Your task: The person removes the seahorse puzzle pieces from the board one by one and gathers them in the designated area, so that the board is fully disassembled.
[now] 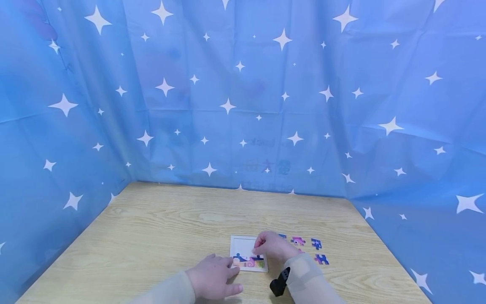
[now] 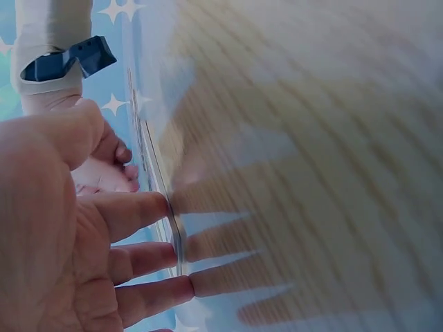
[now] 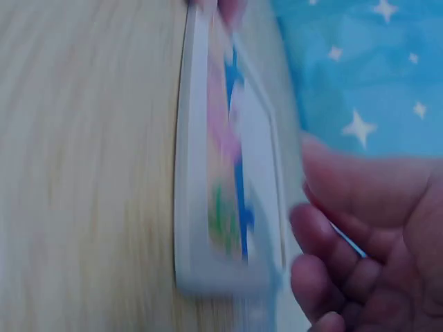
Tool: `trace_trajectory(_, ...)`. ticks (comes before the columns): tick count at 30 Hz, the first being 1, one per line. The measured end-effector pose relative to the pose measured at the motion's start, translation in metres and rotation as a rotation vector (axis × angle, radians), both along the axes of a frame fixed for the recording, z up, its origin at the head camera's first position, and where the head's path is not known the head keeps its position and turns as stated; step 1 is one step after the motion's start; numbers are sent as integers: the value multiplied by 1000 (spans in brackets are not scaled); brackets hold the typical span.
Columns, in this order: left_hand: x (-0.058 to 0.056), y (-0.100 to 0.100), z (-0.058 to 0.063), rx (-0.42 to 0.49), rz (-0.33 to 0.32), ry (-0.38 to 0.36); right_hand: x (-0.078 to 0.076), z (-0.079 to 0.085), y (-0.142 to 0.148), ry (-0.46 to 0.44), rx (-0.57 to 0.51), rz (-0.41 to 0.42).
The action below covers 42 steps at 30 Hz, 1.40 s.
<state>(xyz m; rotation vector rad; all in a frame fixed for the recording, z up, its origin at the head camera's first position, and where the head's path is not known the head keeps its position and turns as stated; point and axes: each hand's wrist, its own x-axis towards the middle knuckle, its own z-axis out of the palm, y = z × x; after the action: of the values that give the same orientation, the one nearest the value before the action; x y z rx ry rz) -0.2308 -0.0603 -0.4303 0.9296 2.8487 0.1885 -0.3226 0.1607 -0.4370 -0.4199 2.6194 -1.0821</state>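
Note:
A white puzzle frame (image 1: 248, 270) lies on the table, with joined puzzle pieces (image 1: 250, 262) along its near side and bare white board above them. My left hand (image 1: 214, 276) has its fingers spread at the frame's near left corner. In the left wrist view, fingertips (image 2: 181, 285) touch the frame's edge (image 2: 174, 232). My right hand (image 1: 275, 245) hovers at the frame's right side, its fingers loosely bent. The right wrist view shows the thumb (image 3: 367, 190) apart from the bent fingers (image 3: 322, 232), with nothing visible between them; that view is blurred.
Loose puzzle pieces lie right of the frame, among them a pink one (image 1: 298, 241) and blue ones (image 1: 316, 243); my right hand partly covers others. A black wrist device (image 1: 280, 282) sits on the right sleeve. A blue star-patterned curtain (image 1: 243, 105) encloses the wooden table (image 1: 171, 219).

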Motion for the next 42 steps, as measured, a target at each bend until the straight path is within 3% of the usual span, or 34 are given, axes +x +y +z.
trace_trajectory(5,-1,1,0,3,13,-15,9,-2,-23,14,-107,-7)
trace_trajectory(11,-1,1,0,-4,10,5,20,-13,-42,-40,-219,-40)
trace_trajectory(17,0,0,-1,-4,4,28,21,-21,-47,4,-187,-65)
trace_trajectory(30,2,-1,-2,-5,10,32,27,-22,-49,52,-154,-88)
trace_trajectory(42,0,0,-2,-21,7,31,22,-23,-47,-21,-172,-83)
